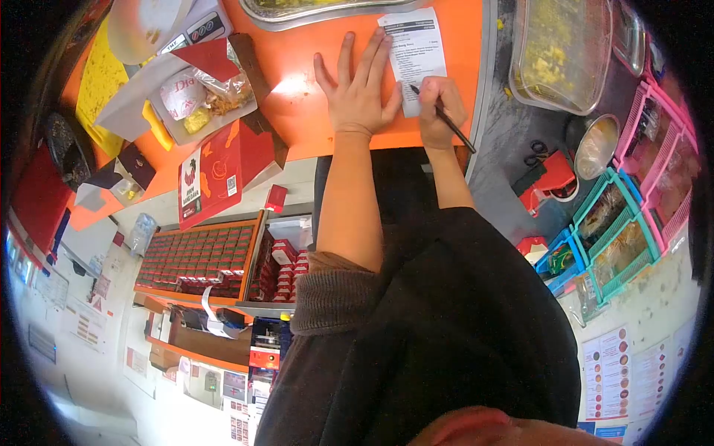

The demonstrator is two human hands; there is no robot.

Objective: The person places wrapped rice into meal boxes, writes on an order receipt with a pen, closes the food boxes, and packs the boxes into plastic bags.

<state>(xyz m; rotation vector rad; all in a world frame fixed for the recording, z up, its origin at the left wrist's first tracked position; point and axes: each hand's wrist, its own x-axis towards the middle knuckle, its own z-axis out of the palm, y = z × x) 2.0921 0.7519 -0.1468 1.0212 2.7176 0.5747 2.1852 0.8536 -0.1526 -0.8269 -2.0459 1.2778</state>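
Head view: right hand [442, 108] pinches a black pen [455, 129], printed receipt [418, 58] at its eleven o'clock; left hand [358, 100] spreads wide at nine.

Bright glare spot, curved edges, dark corners.

This looks like a takeaway food shop: the glossy orange desk [294, 123] carries a long white printed receipt [416, 56] and an open white cardboard meal box [134, 108] with bagged food [223, 89]. Beside the desk sits a clear rectangular tray [576, 104] of yellow food; near it, small dark-and-red boxes [197, 253] stand in rows.
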